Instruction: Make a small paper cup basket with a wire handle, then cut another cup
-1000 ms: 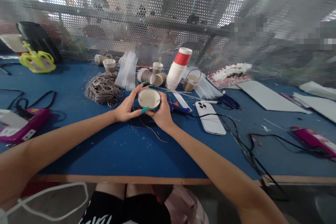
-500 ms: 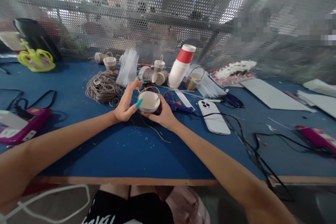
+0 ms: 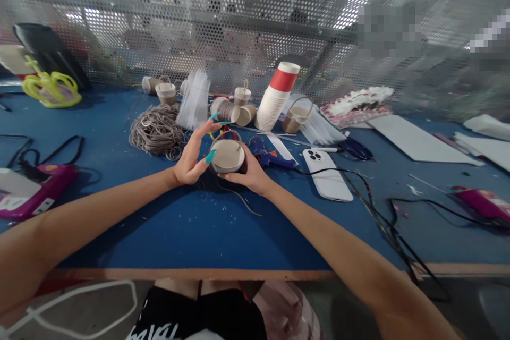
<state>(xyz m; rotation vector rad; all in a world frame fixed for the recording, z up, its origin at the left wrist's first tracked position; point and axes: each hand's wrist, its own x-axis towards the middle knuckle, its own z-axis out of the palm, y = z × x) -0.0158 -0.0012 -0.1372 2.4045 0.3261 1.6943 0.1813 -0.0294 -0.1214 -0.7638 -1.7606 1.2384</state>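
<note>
A small paper cup [image 3: 228,155] with a thin loop handle stands upright in front of me, its pale inside facing up. My right hand [image 3: 252,171] is wrapped around its right side. At the left of the cup, my left hand [image 3: 193,158] has its long teal-nailed fingers spread, the thumb tip over the rim; whether it presses on the cup I cannot tell. A loose end of cord [image 3: 241,199] trails from below the cup onto the blue table. Just behind my right hand lies a blue glue gun [image 3: 261,153]. The cup's lower right side is hidden by my fingers.
A bundle of grey-brown cord [image 3: 156,132] lies left of my hands. Behind are stacked paper cups [image 3: 274,101], a cord-wrapped cup basket [image 3: 297,118], and clear glue sticks [image 3: 194,100]. A white phone [image 3: 327,175] and black cables [image 3: 368,199] lie to the right.
The handle loop stands a little more visible above the cup's back rim. Both hands keep nearly the same place; the view has shifted slightly.
</note>
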